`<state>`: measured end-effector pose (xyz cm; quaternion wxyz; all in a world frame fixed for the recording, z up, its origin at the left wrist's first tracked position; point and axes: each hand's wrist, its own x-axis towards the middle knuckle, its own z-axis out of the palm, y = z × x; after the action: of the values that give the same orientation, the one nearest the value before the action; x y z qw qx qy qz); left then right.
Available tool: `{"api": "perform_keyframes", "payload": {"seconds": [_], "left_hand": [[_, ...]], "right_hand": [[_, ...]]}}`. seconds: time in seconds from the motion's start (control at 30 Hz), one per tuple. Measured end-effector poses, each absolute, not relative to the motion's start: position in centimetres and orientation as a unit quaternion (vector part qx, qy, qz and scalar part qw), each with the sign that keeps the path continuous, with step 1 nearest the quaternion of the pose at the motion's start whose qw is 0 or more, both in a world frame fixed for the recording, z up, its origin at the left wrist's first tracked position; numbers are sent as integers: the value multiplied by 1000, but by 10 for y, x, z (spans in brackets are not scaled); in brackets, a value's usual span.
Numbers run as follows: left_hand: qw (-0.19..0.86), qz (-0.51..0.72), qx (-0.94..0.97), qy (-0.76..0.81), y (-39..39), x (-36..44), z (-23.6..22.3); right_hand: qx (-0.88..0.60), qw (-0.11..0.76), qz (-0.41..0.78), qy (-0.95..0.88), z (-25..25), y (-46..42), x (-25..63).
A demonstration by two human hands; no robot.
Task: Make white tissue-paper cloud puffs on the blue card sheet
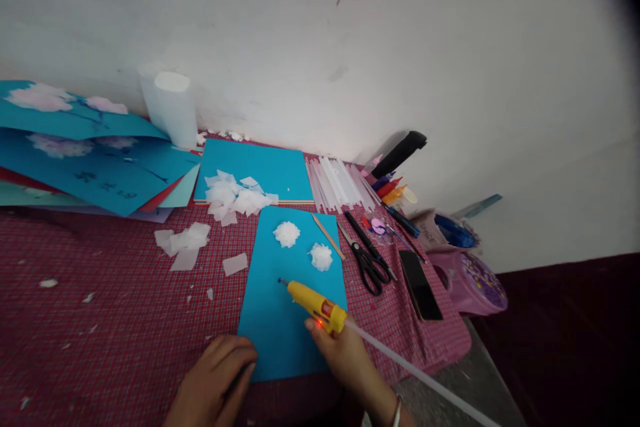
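- Yellow glue gun [309, 299], over the sheet [277, 343] at 4 o'clock: likely light, stiff; best held by handle.
- Right hand [346, 351]: fingers wrapped round it.
- Left hand [214, 377], 7 o'clock: loosely bent, apparently holding nothing.

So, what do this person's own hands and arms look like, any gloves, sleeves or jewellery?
Both the left hand and the right hand are ordinary and five-fingered in build, without gloves. A slim, pale band circles the right wrist. No sleeve shows on the right forearm; the left arm is mostly out of frame.
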<state>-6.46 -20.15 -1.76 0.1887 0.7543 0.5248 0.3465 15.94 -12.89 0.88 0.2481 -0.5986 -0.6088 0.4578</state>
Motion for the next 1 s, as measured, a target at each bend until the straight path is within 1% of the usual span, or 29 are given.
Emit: {"api": "perform_keyframes", "payload": {"seconds": [0.1, 0.37, 0.47, 0.67, 0.9, 1.0], "left_hand": [[187, 349, 756, 521, -202, -65, -18], [176, 356, 757, 519, -202, -67, -21], [175, 363, 755, 518, -202, -66, -18], [165, 382, 746, 521, -200, -64, -14], [165, 373, 753, 516, -202, -66, -17], [168, 365, 756, 517, -201, -67, -18]], "right_hand": [[-608, 250, 467, -592, 10, -130, 160], [-582, 272, 555, -529, 9, -132, 155], [-583, 279, 556, -523, 11, -129, 152], [-602, 240, 538, -539, 17, -127, 153], [-574, 249, 570, -533, 9, -131, 156], [-589, 243, 563, -526, 8, -131, 153]]}}
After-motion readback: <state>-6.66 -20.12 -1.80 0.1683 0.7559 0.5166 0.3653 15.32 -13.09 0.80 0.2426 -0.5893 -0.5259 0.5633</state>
